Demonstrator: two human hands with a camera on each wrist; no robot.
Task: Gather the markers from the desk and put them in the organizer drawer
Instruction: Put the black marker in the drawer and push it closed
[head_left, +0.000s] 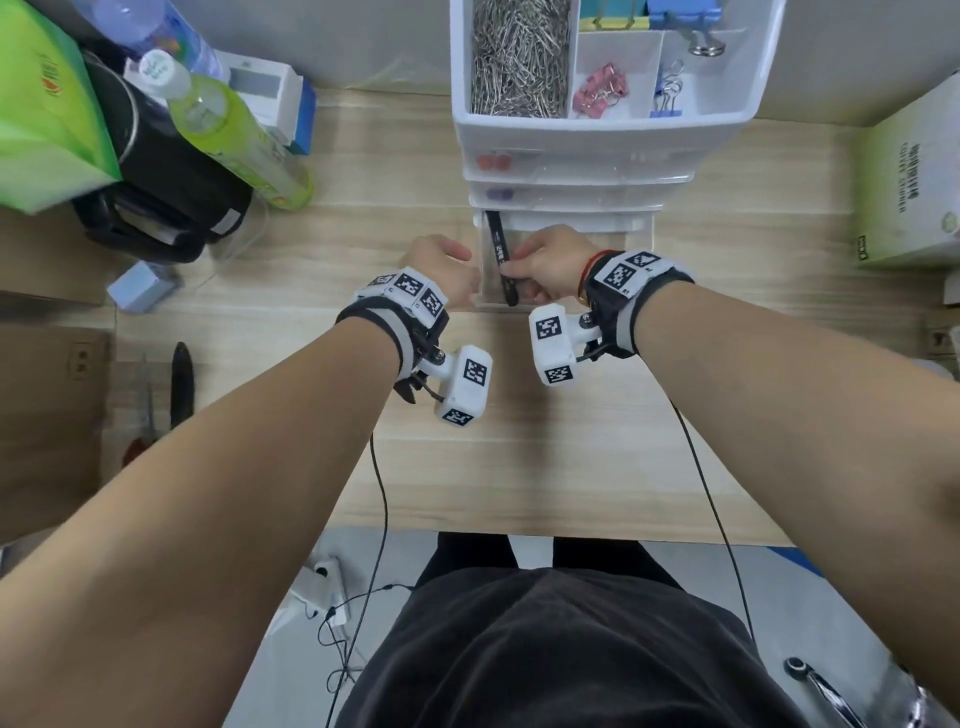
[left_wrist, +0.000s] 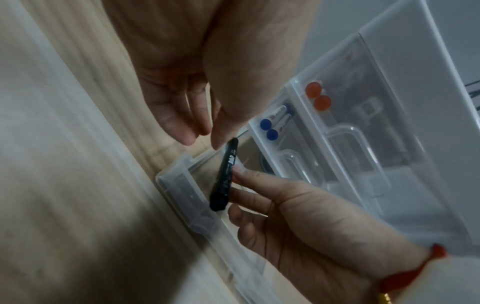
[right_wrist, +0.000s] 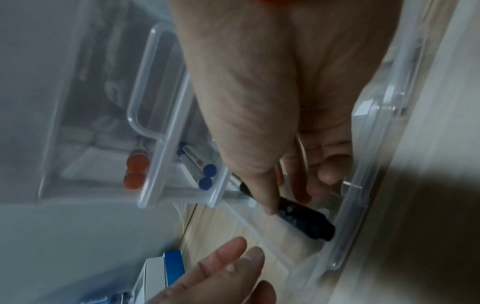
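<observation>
The black marker (head_left: 502, 258) lies with its long axis running from front to back of the bottom drawer (head_left: 636, 224), which is pulled out from the white organizer (head_left: 602, 130) onto the table (head_left: 519, 441). Its far end points into the organizer and its near end is close to the front wall of the drawer, along the left side. The right hand (head_left: 545, 262) is directly over the marker and pinches it from the right side, near the middle of its body, with the fingers (left_wrist: 249, 174) curled round it. From the pictures I cannot tell surely if the marker already rests on the drawer floor or is a little above it. The left hand (head_left: 439, 260) is just beside the drawer on the left, its fingers relaxed and holding nothing. I judge that the coming move is only to let the marker go, so the right hand matters here.
</observation>
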